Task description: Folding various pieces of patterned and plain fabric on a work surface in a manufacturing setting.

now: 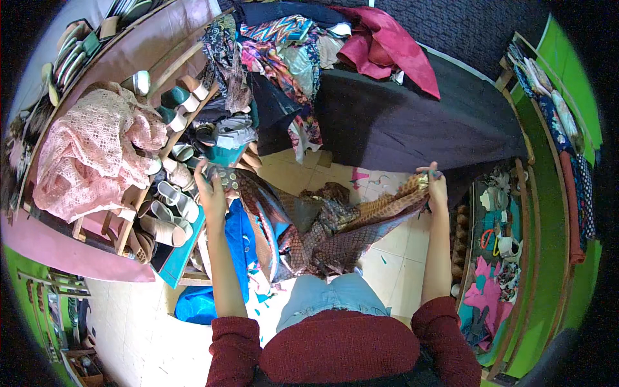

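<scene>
A brown cloth with a scale-like pattern [332,248] is stretched between my two hands and sags in the middle, in front of my body. My left hand [214,186] is closed on its left end, beside the shoe rack, with the fingers partly hidden behind the cloth. On the other side, my right hand [437,184] pinches the cloth's golden-brown corner and holds it up. Along the left part of the cloth runs a darker, striped section. A bright blue cloth [240,232] hangs just behind my left forearm.
To the left stands a wooden rack with several shoes [169,213] and a pink lace cloth [97,151]. A heap of patterned cloths [284,61] and a red cloth [393,55] lie at the back on a dark-covered surface [412,122]. On the right, a shelf [529,258] holds pink scraps [487,293]. Scraps litter the tiled floor [393,255].
</scene>
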Motion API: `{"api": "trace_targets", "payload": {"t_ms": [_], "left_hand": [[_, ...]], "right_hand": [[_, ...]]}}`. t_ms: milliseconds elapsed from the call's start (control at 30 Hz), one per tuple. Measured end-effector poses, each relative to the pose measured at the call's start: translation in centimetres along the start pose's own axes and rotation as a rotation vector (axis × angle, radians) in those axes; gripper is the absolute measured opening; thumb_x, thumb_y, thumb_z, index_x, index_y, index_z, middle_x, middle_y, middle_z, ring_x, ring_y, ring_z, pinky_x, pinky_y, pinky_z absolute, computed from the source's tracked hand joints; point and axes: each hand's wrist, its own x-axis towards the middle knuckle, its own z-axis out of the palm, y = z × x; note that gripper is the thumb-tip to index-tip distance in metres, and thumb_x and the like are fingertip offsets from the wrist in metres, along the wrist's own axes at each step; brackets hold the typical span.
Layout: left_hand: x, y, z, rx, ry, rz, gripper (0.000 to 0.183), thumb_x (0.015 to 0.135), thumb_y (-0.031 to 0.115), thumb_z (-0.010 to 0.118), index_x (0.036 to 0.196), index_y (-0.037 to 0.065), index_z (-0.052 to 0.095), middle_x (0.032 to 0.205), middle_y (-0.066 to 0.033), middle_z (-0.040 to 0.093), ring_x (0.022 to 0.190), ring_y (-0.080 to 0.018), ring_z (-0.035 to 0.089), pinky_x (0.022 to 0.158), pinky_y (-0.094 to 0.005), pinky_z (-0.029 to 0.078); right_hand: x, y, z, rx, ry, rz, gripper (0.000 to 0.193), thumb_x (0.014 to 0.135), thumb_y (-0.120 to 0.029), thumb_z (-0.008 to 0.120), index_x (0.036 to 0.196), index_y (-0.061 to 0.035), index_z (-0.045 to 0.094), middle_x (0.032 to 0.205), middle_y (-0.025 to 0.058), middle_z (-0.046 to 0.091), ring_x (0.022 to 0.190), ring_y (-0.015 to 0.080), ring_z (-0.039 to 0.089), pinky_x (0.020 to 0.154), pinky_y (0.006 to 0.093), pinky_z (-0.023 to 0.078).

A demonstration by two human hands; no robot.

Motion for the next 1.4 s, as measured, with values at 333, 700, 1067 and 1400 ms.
{"api": "trace_targets", "payload": {"t_ms": [333, 700, 1067, 1400], "left_hand": [[1.8, -1.3, 0.7, 0.198, -0.212, 0.224, 0.026, 0.087, 0.004, 0.045, 0.112, 0.000, 0.048, 0.105, -0.0059, 0.052, 0.094, -0.0118, 0.051, 0.079, -0.0240, 0.043], [1.6, 1.7, 8.9, 0.398, -0.353, 0.275, 0.046, 0.065, -0.011, 0.039, 0.104, 0.004, 0.059, 0.093, -0.0070, 0.063, 0.078, -0.0121, 0.058, 0.070, -0.0239, 0.044], [0.1, 2.6, 12.8, 0.673, -0.464, 0.369, 0.026, 0.065, -0.002, 0.059, 0.086, 0.011, 0.067, 0.078, -0.0083, 0.062, 0.069, -0.0158, 0.057, 0.061, -0.0271, 0.042], [-2.8, 4.8, 15.9, 0.529, -0.662, 0.419, 0.022, 0.059, 0.003, 0.063, 0.081, 0.005, 0.066, 0.078, -0.0109, 0.058, 0.075, -0.0243, 0.055, 0.071, -0.0300, 0.043]], "right_hand": [[0.5, -2.7, -3.4, 0.430, 0.397, -0.233, 0.047, 0.088, -0.046, 0.043, 0.096, -0.0039, 0.062, 0.081, 0.0028, 0.060, 0.064, 0.0069, 0.056, 0.051, 0.0180, 0.044], [-0.4, -1.9, 1.3, 0.191, 0.145, -0.350, 0.027, 0.073, -0.013, 0.070, 0.097, -0.0044, 0.062, 0.089, 0.0030, 0.059, 0.082, 0.0116, 0.054, 0.074, 0.0242, 0.043], [-4.8, -3.9, 7.2, 0.284, -0.318, -0.165, 0.025, 0.077, -0.013, 0.067, 0.095, -0.0007, 0.055, 0.084, 0.0036, 0.061, 0.074, 0.0101, 0.057, 0.070, 0.0250, 0.045], [-8.1, -1.3, 13.1, 0.221, -0.371, -0.246, 0.016, 0.081, -0.014, 0.059, 0.086, 0.0007, 0.063, 0.068, 0.0001, 0.060, 0.059, 0.0038, 0.049, 0.054, 0.0212, 0.040]]}}
